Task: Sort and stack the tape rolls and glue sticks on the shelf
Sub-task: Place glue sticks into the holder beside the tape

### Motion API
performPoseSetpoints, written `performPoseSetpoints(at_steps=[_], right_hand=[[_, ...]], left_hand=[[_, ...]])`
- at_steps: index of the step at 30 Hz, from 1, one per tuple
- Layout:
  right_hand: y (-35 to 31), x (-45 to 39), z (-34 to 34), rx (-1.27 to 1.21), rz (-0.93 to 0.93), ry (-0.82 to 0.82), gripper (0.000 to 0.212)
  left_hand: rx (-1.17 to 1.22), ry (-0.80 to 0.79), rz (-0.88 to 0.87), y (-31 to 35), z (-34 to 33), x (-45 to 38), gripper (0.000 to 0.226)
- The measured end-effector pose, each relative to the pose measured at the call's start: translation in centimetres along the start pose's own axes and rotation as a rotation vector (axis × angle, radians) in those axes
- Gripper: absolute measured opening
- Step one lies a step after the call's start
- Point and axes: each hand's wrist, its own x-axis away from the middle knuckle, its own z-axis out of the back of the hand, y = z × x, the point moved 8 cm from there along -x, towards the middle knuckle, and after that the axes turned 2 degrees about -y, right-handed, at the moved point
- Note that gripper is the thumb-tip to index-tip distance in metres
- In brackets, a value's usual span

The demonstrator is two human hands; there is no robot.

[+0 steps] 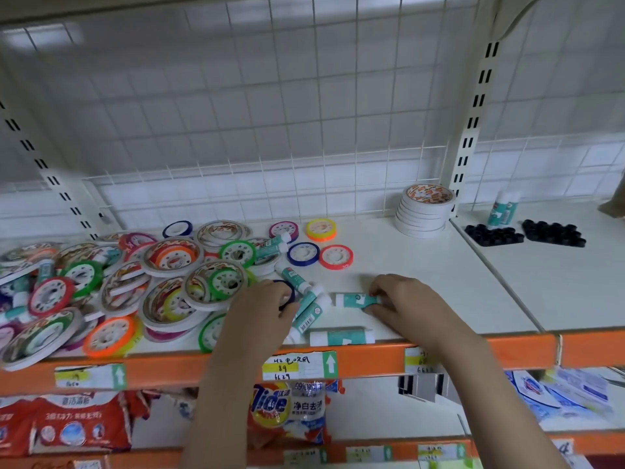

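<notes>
A jumbled pile of tape rolls (169, 292) in many colours covers the left of the white shelf (422, 272). A neat stack of white tape rolls (424, 211) stands at the back right. Several teal-and-white glue sticks lie near the front edge. My right hand (402, 302) pinches one lying glue stick (355, 299) at its right end. My left hand (263, 309) curls around a dark blue tape roll (287, 291), mostly hidden under the fingers. Beside it lie two glue sticks (309, 316), and another glue stick (341, 337) rests at the shelf edge.
Two upright glue sticks (504, 208) and two trays of black caps (524, 233) sit on the neighbouring shelf to the right. Loose small rolls (321, 230) lie mid-shelf. An orange rail (372, 362) with price labels fronts the shelf; detergent bags (287, 414) lie below.
</notes>
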Motion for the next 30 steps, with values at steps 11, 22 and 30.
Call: performPoseSetpoints(at_steps=[11, 22, 30], right_hand=[[1.7, 0.8, 2.9, -0.029, 0.003, 0.194, 0.019], [3.0, -0.2, 4.2, -0.082, 0.092, 0.202, 0.018], [6.4, 0.1, 6.7, -0.086, 0.121, 0.294, 0.034]], left_hand=[[-0.087, 0.022, 0.028, 1.2, -1.5, -1.8, 0.022], [-0.190, 0.063, 0.084, 3.3, -1.1, -2.5, 0.020], [0.230, 0.279, -0.092, 9.7, -0.1, -3.6, 0.032]])
